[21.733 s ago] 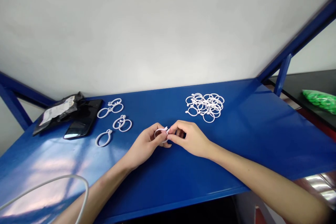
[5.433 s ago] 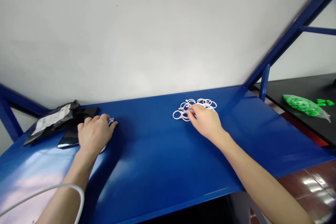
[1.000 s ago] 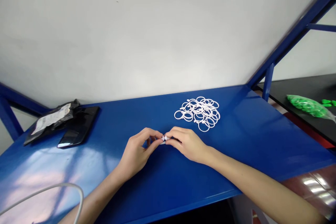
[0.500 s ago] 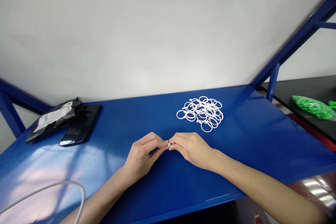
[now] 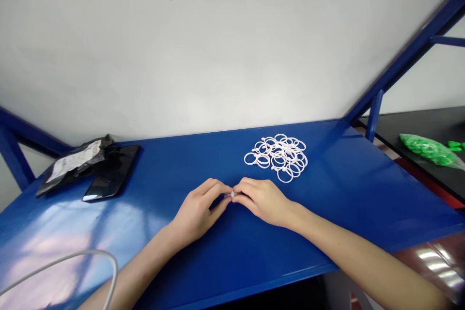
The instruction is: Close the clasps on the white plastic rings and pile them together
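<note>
Over the middle of the blue table [image 5: 174, 160], my left hand [image 5: 199, 210] and my right hand [image 5: 263, 201] meet at their fingertips. Both are closed in a pinch on a small white piece [image 5: 233, 194], mostly hidden by the fingers, so its kind does not show. Beyond my right hand lies a loose pile of white plastic rings [image 5: 279, 159], several with a small knob on the rim. Neither hand touches the pile.
At the left lie a black plastic parcel [image 5: 76, 162] with a white label and a dark phone-like slab [image 5: 111, 174]. A white cable [image 5: 87, 253] loops at lower left. Blue frame bars [image 5: 374, 116] flank the table. A bag of green pieces [image 5: 428, 150] rests on a black surface at right.
Both hands have risen slightly in the view, still pinching the white piece together. The piece appears turned a little between the fingertips. The ring pile is unchanged.
</note>
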Tool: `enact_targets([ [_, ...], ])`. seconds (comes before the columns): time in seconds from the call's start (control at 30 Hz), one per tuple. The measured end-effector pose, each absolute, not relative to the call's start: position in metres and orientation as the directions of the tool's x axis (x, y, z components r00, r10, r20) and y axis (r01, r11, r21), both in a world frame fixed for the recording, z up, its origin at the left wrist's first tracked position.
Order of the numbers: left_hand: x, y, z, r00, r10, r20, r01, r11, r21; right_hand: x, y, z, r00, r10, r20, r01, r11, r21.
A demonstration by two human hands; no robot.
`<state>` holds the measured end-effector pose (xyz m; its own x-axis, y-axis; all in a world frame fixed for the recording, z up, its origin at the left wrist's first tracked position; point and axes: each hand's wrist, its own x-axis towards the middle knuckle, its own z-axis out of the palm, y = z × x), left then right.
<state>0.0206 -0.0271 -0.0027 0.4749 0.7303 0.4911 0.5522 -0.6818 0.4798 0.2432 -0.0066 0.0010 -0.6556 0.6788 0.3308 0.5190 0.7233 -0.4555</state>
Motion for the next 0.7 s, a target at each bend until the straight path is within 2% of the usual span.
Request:
enact_targets([
  [0.07, 0.017, -0.022, -0.006, 0.481, 0.752, 0.451, 0.616, -0.656, 0.436, 0.247, -0.001, 0.002, -0.64, 0.678, 0.361, 0.544, 0.732, -0.41],
  [0.17, 0.007, -0.012, -0.012, 0.464, 0.798, 0.385, 0.707, -0.595, 0.382, 0.259, 0.012, 0.007, -0.551, 0.686, 0.475, 0.654, 0.708, -0.265],
  [0.23, 0.001, -0.006, -0.017, 0.45, 0.826, 0.34, 0.748, -0.557, 0.361, 0.272, 0.022, 0.012, -0.453, 0.703, 0.549, 0.77, 0.619, -0.157],
  [0.33, -0.005, -0.003, -0.02, 0.451, 0.845, 0.289, 0.778, -0.53, 0.337, 0.293, 0.037, 0.018, -0.293, 0.764, 0.575, 0.907, 0.412, -0.084],
  [0.43, -0.005, -0.003, -0.021, 0.464, 0.842, 0.275, 0.786, -0.535, 0.311, 0.31, 0.047, 0.021, -0.302, 0.816, 0.493, 0.918, 0.389, -0.083],
  [0.6, -0.005, -0.003, -0.02, 0.496, 0.823, 0.276, 0.772, -0.564, 0.292, 0.322, 0.058, 0.019, -0.254, 0.865, 0.433, 0.905, 0.371, -0.209],
  [0.7, -0.006, -0.002, -0.019, 0.52, 0.807, 0.279, 0.762, -0.586, 0.275, 0.324, 0.063, 0.012, -0.239, 0.897, 0.371, 0.922, 0.329, -0.203],
])
